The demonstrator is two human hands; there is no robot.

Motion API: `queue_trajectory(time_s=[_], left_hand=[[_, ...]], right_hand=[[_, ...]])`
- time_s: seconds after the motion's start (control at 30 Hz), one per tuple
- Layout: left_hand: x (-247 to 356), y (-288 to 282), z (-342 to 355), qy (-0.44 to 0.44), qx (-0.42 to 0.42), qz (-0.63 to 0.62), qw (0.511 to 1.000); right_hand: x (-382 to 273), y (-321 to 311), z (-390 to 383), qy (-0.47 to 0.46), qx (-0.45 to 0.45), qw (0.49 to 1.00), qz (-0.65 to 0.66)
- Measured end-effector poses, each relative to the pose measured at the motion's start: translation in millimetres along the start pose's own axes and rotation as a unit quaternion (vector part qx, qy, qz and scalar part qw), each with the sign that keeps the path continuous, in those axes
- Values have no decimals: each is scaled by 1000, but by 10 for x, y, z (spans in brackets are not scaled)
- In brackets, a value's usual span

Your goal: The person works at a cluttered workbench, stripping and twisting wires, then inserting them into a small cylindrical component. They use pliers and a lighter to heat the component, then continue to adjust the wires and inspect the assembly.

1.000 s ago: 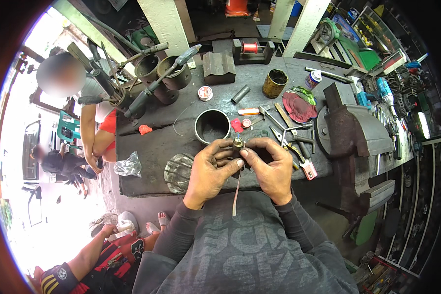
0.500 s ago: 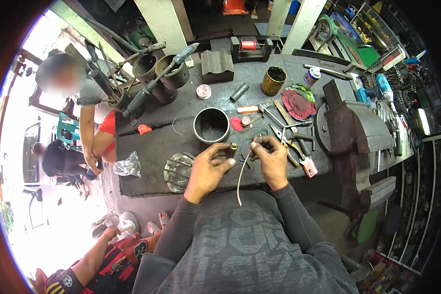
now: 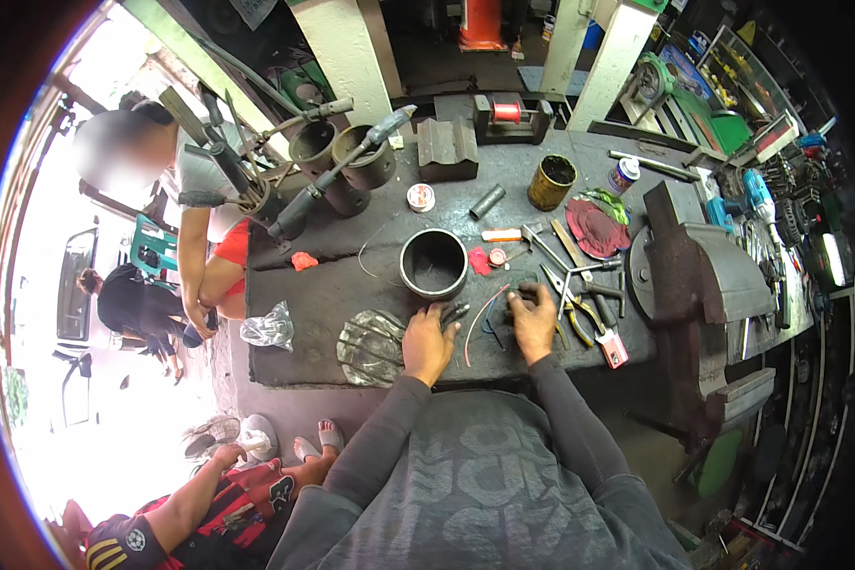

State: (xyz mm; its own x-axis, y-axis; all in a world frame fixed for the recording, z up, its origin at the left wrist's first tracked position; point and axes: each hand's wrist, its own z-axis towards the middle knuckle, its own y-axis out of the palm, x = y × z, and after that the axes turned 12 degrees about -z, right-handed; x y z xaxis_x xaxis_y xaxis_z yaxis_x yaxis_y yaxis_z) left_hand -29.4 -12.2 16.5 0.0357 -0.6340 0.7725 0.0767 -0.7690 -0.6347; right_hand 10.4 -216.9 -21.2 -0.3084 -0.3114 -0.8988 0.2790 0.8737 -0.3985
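Both hands have dropped from chest height onto the near edge of the dark workbench (image 3: 351,285) since half a second earlier, and the thin pale wire (image 3: 475,323) that hung from the fingers now lies on the bench between them. Head view: the left hand (image 3: 427,342) rests palm down, fingers curled loosely over a small dark part (image 3: 454,312) at its fingertips; the right hand (image 3: 534,321) presses flat, fingers bent over something dark, though whether it grips anything cannot be told. That wire runs near-to-far in a slight curve, about midway between the hands, marginally closer to the left. Just beyond the left hand stands a grey metal ring (image 3: 433,263); pliers (image 3: 579,309) lie right of the right hand. Farther off sit a small round red-and-white disc (image 3: 420,198), a brass-coloured can (image 3: 552,182), a white-labelled little tin (image 3: 622,175) and a red spool (image 3: 506,112). A crumpled clear plastic bag (image 3: 268,328) lies at the left edge; a big vise (image 3: 689,275) stands right.
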Motion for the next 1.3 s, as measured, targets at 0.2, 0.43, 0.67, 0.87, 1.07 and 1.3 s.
queue_trajectory(time_s=[0.2, 0.43, 0.67, 0.87, 1.07, 1.3], left_hand=[[-132, -306, -227, -35, 40, -45, 998], [-474, -741, -591, -45, 101, 80, 991], [-822, -705, -590, 3, 79, 133, 988], [-781, -692, -522, 0, 129, 98, 987], [-771, -658, -548, -38, 157, 81, 983], [-797, -645, -512, -72, 163, 45, 983]], right_hand=[[22, -520, -168, 61, -40, 997, 6], [-363, -700, -322, -107, -36, 993, -43], [-589, -277, 712, -296, -10, 918, -263], [-677, 112, 1379, -408, -72, 776, -476], [-692, 124, 1430, -356, -94, 844, -390], [-1333, -439, 1066, -141, -258, 946, 135]])
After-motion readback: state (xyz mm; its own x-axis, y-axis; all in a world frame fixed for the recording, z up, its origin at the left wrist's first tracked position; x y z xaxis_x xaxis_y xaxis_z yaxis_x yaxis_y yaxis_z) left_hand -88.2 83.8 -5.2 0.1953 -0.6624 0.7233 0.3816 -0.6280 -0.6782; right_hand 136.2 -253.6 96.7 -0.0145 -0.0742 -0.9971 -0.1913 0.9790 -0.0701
